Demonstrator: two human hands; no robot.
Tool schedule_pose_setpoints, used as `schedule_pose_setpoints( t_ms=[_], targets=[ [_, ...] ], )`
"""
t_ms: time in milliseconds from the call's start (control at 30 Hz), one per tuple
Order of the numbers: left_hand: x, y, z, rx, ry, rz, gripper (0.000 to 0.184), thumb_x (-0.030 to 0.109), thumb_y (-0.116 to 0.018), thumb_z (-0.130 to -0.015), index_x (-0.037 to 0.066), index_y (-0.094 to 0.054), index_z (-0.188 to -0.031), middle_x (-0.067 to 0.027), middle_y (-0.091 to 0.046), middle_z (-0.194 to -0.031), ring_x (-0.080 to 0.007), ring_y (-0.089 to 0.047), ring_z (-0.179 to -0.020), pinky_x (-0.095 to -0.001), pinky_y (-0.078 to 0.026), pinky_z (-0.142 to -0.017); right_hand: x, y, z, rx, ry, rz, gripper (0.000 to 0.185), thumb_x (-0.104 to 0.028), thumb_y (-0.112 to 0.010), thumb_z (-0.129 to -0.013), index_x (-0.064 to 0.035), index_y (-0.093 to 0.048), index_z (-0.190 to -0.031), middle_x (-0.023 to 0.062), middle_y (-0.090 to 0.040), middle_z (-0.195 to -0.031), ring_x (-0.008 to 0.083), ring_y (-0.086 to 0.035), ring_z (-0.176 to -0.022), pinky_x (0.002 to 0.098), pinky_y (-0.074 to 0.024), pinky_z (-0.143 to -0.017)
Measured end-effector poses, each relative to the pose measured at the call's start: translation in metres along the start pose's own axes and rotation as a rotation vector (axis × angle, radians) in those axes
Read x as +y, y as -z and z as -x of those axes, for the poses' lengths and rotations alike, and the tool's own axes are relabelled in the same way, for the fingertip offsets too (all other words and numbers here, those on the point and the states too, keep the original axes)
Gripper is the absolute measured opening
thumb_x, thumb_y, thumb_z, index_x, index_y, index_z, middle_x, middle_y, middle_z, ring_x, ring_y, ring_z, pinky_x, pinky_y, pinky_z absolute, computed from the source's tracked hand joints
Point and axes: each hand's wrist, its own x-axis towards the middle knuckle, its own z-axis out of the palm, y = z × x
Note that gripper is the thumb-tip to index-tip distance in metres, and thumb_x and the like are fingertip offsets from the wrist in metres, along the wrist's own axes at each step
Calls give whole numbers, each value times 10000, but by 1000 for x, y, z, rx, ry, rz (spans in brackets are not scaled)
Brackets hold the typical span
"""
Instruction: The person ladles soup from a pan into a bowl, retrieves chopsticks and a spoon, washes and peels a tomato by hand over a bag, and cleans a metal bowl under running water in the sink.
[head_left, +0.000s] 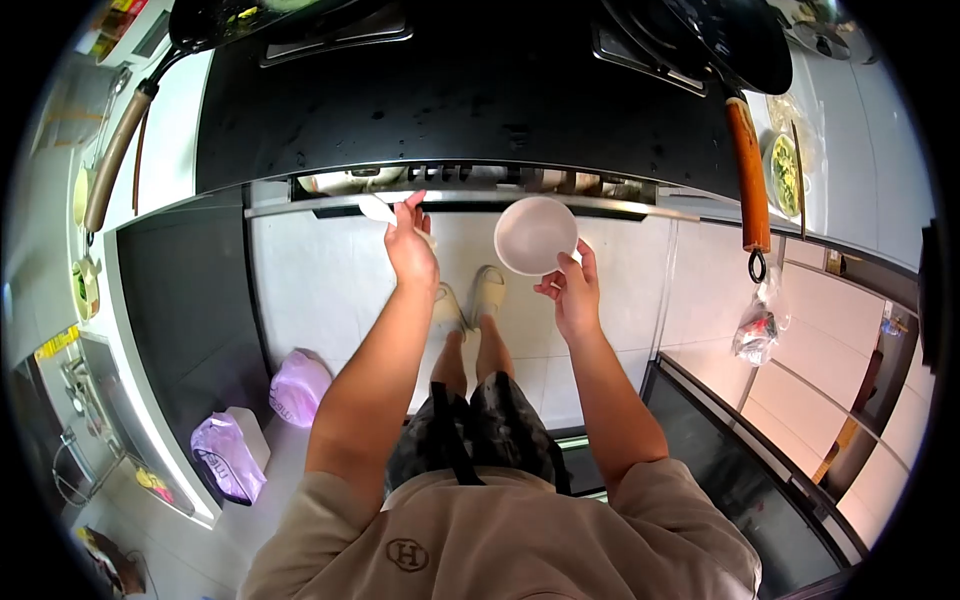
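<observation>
My left hand point(411, 250) is closed on a white spoon point(377, 209), whose bowl end points up and to the left in front of the drawer edge. To its right, my right hand point(573, 290) grips the lower right rim of a white bowl point(536, 235), thumb at the rim. The bowl's inside faces the camera and looks empty. Bowl and spoon are apart, both near the partly open drawer point(470, 200) under the black stove.
A pan with a beige handle point(118, 160) juts out at the left of the stove point(450, 100); another with an orange-brown handle point(747, 175) juts out at the right. Dishes of food point(785, 175) flank it. Purple bags point(228, 455) sit low at the left.
</observation>
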Motion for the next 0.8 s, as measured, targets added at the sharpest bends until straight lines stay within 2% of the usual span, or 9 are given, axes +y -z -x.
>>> schedule_pose_setpoints(
  t_ms=[100,200,267,333,433,533,600,633,800],
  targets=[
    [0,-12,-27,-56,-51,46,356,387,-400,-984,105,-616,-998,-20,-567,-1159,-145,-466,-1129,-333,-308,-981,5,0,0,-3,5,0,420,-186,-523,-888,-108,-363,-1269,40,-560,-876,119,-546,-637,310,-518,-614],
    [9,-17,-29,-133,-46,32,345,388,-401,-983,110,-605,-966,-19,-566,-1160,-167,-452,-1169,-367,-293,-1005,2,1,6,-29,13,38,429,-180,-523,-886,-101,-358,-1274,42,-559,-864,120,-549,-640,313,-516,-624],
    [10,1,-19,-138,34,-30,334,374,-407,-984,107,-604,-952,-23,-583,-1121,-180,-551,-1033,-369,-436,-845,-6,-3,11,-66,34,82,441,-179,-524,-884,-92,-354,-1281,44,-557,-861,120,-551,-646,313,-516,-628],
    [32,22,8,-257,123,-476,328,351,-420,-979,68,-585,-1007,-77,-598,-1098,-223,-611,-882,-349,-487,-721,-13,-9,19,-75,27,67,458,-152,-558,-867,-77,-357,-1272,43,-541,-843,112,-550,-630,300,-526,-612],
    [107,-4,81,-450,-157,-1308,374,347,-494,-937,8,-554,-1082,-148,-599,-1035,-285,-618,-778,-355,-502,-671,-23,-18,50,-121,20,78,473,-147,-586,-856,-68,-369,-1269,42,-529,-839,109,-549,-619,289,-529,-605],
    [166,-35,142,-553,-539,-1596,437,281,-560,-875,-33,-506,-1173,-188,-566,-1049,-327,-603,-842,-375,-509,-707,-52,-43,84,-213,35,102,471,-163,-604,-855,-62,-392,-1263,40,-528,-868,107,-550,-639,283,-528,-610],
    [189,-55,162,-552,-703,-1666,463,228,-564,-845,-39,-483,-1213,-194,-537,-1086,-336,-594,-898,-399,-512,-727,-77,-64,106,-274,87,92,474,-165,-608,-853,-58,-397,-1263,42,-531,-877,108,-551,-650,287,-530,-615],
    [199,-63,174,-557,-778,-1698,481,202,-566,-830,-42,-472,-1234,-197,-523,-1105,-340,-589,-926,-410,-513,-737,-89,-71,115,-321,127,110,519,-213,-565,-871,-62,-332,-1310,69,-545,-918,125,-557,-672,317,-528,-657],
    [233,-130,217,-558,-1101,-1599,528,136,-543,-812,-47,-417,-1291,-232,-452,-1220,-391,-575,-969,-430,-513,-783,-168,-90,158,-334,250,-77,503,-206,-612,-859,-52,-373,-1274,52,-544,-877,105,-548,-683,314,-538,-640]
  ],
)
